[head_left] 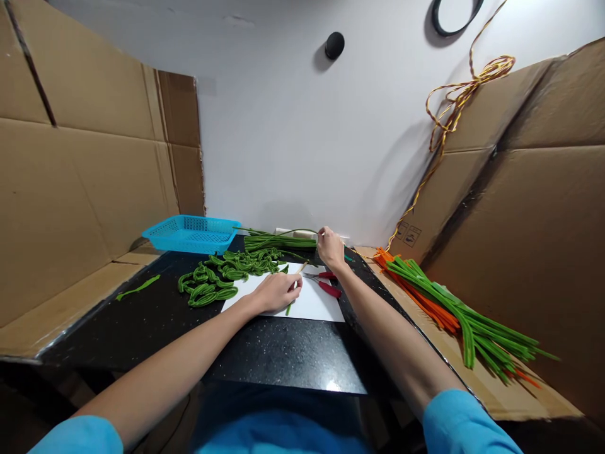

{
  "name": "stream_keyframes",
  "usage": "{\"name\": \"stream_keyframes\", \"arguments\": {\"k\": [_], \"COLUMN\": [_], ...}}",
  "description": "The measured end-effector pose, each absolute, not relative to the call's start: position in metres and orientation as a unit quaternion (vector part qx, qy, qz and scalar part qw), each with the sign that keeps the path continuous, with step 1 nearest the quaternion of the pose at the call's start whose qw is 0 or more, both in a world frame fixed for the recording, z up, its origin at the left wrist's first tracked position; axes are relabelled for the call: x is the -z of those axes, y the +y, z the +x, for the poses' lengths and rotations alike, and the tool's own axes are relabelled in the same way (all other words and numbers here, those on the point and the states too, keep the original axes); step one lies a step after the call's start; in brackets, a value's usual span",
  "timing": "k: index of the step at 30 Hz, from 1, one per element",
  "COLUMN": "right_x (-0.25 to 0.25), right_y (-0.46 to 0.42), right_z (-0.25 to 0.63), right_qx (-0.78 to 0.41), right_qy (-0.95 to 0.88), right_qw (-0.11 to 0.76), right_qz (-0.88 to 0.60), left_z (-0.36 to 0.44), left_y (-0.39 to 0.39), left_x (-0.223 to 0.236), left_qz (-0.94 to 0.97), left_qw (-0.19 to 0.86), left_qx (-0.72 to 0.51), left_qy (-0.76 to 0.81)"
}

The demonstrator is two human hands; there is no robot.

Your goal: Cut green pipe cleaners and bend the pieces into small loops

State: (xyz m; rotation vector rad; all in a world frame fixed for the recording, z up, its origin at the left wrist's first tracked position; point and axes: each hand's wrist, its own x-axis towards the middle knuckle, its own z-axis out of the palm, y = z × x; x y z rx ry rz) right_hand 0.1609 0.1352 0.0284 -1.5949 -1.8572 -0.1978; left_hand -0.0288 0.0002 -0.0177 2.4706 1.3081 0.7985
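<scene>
My left hand (278, 291) is closed over the white sheet (321, 308), pinching a thin tan stick (302, 267) that slants up past the fingers. A short green end (288, 309) pokes out below the same hand; what it joins is hidden. Farther back, my right hand (331, 247) pinches the end of a long green pipe cleaner (293, 231), which arcs leftward above a bundle of straight green pipe cleaners (265, 242). Red-handled pliers (329, 289) lie on the sheet between my forearms. Left of the sheet is a heap of looped green pipe cleaners (212, 282).
A blue plastic basket (191, 236) stands at the back left of the black table (283, 356). One loose green strip (138, 287) lies at the left. Orange stems (432, 309) and green stems (454, 302) rest on cardboard at right. Cardboard walls (85, 164) flank the table.
</scene>
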Motion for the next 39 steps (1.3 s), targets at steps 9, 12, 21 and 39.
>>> {"name": "stream_keyframes", "arguments": {"k": [9, 12, 21, 39], "right_x": [-0.040, -0.035, -0.001, -0.008], "right_y": [0.110, 0.091, 0.071, 0.051], "right_z": [0.179, 0.189, 0.206, 0.182], "right_qx": [-0.113, -0.161, -0.263, -0.397], "right_qy": [-0.729, -0.789, -0.825, -0.734], "right_qw": [0.517, 0.469, 0.363, 0.453], "right_qz": [-0.435, -0.364, -0.343, -0.314], "left_z": [-0.031, -0.035, -0.039, -0.049], "left_y": [0.020, 0.025, 0.015, 0.031], "left_x": [0.019, 0.013, -0.002, 0.001], "left_qz": [0.654, 0.560, 0.453, 0.403], "left_qw": [0.364, 0.472, 0.532, 0.386], "left_qx": [-0.498, -0.548, -0.632, -0.726], "left_qy": [0.437, 0.403, 0.335, 0.403]}}
